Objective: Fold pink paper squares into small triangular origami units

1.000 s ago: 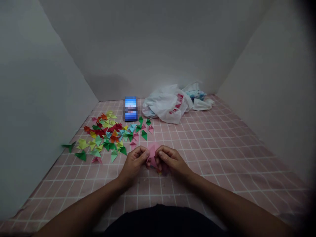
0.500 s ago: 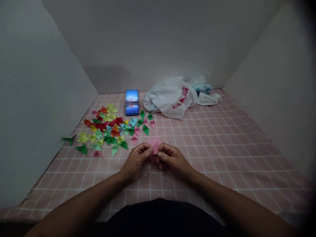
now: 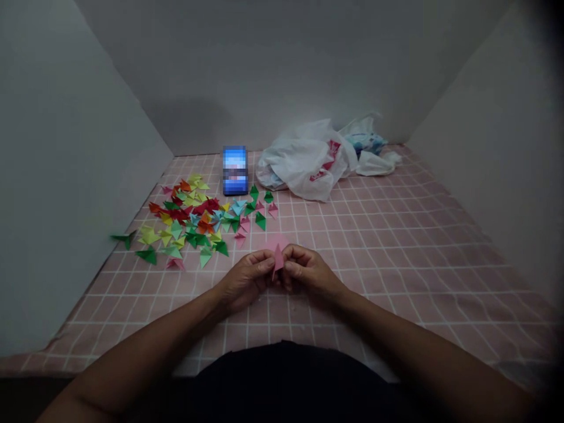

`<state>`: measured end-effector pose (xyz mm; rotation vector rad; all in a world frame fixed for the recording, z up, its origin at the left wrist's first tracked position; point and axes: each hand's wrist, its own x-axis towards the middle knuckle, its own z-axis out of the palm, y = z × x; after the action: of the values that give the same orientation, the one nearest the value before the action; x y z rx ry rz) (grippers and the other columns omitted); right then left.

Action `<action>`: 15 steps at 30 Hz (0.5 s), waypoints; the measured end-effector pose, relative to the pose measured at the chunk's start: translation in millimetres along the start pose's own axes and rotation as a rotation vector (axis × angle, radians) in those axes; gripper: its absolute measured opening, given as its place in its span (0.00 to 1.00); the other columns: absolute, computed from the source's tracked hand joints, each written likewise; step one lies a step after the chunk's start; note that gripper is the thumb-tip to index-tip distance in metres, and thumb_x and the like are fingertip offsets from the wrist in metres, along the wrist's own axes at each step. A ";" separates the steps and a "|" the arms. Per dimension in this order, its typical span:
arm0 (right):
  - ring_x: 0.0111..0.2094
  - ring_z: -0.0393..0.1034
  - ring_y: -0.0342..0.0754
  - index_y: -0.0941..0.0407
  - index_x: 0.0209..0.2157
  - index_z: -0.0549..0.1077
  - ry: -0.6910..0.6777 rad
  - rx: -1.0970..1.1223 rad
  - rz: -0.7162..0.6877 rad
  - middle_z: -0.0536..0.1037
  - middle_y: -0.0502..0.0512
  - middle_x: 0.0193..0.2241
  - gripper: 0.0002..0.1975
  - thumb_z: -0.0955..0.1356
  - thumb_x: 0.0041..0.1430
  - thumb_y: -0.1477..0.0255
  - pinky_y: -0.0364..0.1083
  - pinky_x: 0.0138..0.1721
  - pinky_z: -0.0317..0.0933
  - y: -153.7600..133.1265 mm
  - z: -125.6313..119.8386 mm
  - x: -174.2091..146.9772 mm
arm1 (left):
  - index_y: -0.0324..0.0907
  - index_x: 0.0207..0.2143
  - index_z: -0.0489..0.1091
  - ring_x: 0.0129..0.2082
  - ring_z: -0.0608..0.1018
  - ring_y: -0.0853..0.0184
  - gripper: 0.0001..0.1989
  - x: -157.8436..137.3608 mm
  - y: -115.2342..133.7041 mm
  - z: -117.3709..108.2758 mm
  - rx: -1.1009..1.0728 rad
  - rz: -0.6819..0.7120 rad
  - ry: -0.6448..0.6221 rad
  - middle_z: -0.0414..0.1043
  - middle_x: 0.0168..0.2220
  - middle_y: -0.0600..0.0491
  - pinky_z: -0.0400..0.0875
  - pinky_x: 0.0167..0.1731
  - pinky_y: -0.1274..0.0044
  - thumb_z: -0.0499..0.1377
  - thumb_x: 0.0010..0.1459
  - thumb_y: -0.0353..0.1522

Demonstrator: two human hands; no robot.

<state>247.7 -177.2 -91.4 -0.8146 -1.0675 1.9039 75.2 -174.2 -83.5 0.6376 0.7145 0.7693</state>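
A small folded piece of pink paper (image 3: 278, 257) is pinched between my two hands over the checked cloth. My left hand (image 3: 251, 275) grips its left side between thumb and fingers, and my right hand (image 3: 311, 271) holds its right side the same way. The paper stands upright and narrows to a point at the top. Behind it lies a flat pale pink sheet (image 3: 274, 238), partly hidden by the fingers. Left of my hands, many folded paper pieces (image 3: 205, 255) in green, yellow, red, orange, blue and pink are spread in a loose heap.
A phone (image 3: 235, 170) with a lit, blurred screen stands behind the heap. White plastic bags (image 3: 304, 161) with red print lie crumpled near the back wall. Pink cloth (image 3: 396, 247) with white lines covers the surface, with walls on three sides.
The pink paper has turned in my fingers from a flat-topped strip to a pointed shape. Both hands keep hold of it. The whole view has shifted slightly as my head moved.
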 end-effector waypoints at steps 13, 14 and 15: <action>0.18 0.64 0.38 0.55 0.29 0.68 0.058 -0.001 -0.040 0.74 0.45 0.19 0.16 0.75 0.52 0.60 0.40 0.22 0.58 -2.2 4.0 -0.8 | 0.40 0.29 0.70 0.26 0.74 0.71 0.15 -0.8 -8.0 2.1 0.042 0.095 -0.026 0.69 0.24 0.56 0.69 0.33 0.77 0.69 0.53 0.40; 0.18 0.64 0.38 0.55 0.29 0.68 0.088 -0.029 -0.067 0.74 0.45 0.20 0.16 0.75 0.52 0.60 0.40 0.21 0.58 -2.1 4.3 -1.2 | 0.40 0.30 0.70 0.26 0.73 0.71 0.14 -0.5 -9.0 1.8 0.068 0.150 0.001 0.69 0.24 0.56 0.69 0.33 0.77 0.68 0.54 0.39; 0.18 0.64 0.38 0.55 0.29 0.68 0.114 -0.060 -0.092 0.74 0.45 0.20 0.16 0.74 0.53 0.61 0.40 0.21 0.58 -2.0 4.4 -1.6 | 0.40 0.30 0.70 0.26 0.73 0.71 0.13 -0.3 -9.5 1.3 0.109 0.206 0.036 0.69 0.25 0.57 0.68 0.33 0.78 0.68 0.54 0.38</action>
<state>245.6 -179.6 -87.4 -0.8816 -1.0776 1.7358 79.7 -180.1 -89.6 0.8069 0.7348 0.9381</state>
